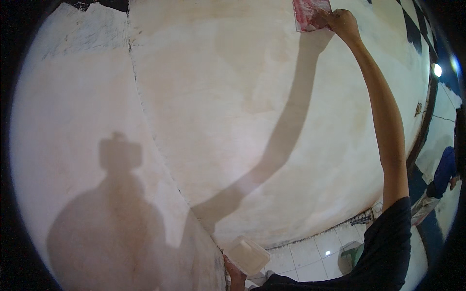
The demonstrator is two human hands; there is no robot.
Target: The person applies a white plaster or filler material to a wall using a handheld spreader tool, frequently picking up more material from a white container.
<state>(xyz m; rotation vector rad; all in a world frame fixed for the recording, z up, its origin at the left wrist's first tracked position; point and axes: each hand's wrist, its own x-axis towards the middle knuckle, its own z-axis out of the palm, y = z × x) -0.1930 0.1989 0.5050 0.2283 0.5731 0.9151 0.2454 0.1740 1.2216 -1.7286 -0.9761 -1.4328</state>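
Note:
High on the pale, patchy plastered wall (pixel 218 97), my right hand (pixel 342 24) grips a flat red spreader (pixel 305 13) smeared with white. The arm is stretched far up, and the spreader lies close against the wall; its upper part leaves the picture. Low down, my left hand (pixel 235 272) holds a shallow cream-coloured rectangular container (pixel 248 256) by its left side. Some of the left fingers are hidden by the container. What the container holds, if anything, cannot be made out.
A dark cracked seam (pixel 154 140) runs down the wall. White floor tiles (pixel 306 262) show below, with a green object (pixel 357 254) partly hidden by my sleeve. Another person (pixel 442 169) in blue stands at the far right, below a bright lamp (pixel 438 70).

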